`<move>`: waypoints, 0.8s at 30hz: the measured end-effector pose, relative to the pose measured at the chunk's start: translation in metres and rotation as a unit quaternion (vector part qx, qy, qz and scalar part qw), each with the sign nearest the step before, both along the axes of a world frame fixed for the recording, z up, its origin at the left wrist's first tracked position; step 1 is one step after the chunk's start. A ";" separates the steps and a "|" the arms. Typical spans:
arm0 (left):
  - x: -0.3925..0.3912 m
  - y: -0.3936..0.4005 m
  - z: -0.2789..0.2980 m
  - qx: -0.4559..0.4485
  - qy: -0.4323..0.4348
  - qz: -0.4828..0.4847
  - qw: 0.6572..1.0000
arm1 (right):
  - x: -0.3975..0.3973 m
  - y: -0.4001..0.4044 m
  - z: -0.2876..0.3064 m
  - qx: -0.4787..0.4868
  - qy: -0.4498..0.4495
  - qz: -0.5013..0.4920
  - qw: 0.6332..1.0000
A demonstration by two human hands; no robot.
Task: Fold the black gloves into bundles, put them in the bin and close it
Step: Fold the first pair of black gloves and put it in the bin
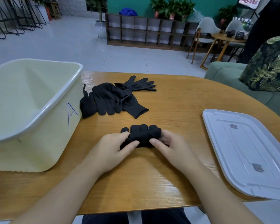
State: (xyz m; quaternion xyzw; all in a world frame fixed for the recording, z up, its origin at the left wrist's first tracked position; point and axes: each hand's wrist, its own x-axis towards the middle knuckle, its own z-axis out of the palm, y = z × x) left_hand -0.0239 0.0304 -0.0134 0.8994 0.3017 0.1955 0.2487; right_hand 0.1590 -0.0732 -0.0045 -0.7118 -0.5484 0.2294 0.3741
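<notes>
From where I stand, the person sits at the oval wood-grain bench (152,175) with a half-rolled black knit glove bundle (141,136) lying on it right in front of them. The left hand (113,149) and the right hand (170,146) both hold it, thumbs pressing on top of the roll and the other fingers curled round its ends, so each hand grips the cloth. Four or five stubby glove fingertips stick out on the far side, not yet tucked in.

To do this step well, I would say the roll should be kept tight and even: both thumbs pressing down together while the fingers draw the loose tips under, so one end does not go slack and let the bundle spring open.

The loose heap of black gloves (113,99) lies farther back, near the wall of the pale cream plastic bin (39,113), which stands open at the left and is marked with a blue letter A (71,115). I can see nothing inside it. The flat white plastic lid (249,151) lies at the right, well apart from the bin, partly overhanging the bench edge.
</notes>
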 end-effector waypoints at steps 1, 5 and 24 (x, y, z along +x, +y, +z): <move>0.001 0.001 0.000 -0.018 -0.024 0.009 1.000 | 0.000 0.003 0.001 -0.001 0.013 -0.010 1.000; 0.008 0.004 0.005 -0.085 -0.111 0.053 0.989 | 0.000 0.013 0.010 -0.025 0.010 -0.050 0.998; 0.050 0.033 0.022 -0.070 0.152 0.210 0.963 | -0.003 0.059 0.012 -0.161 0.015 -0.152 0.975</move>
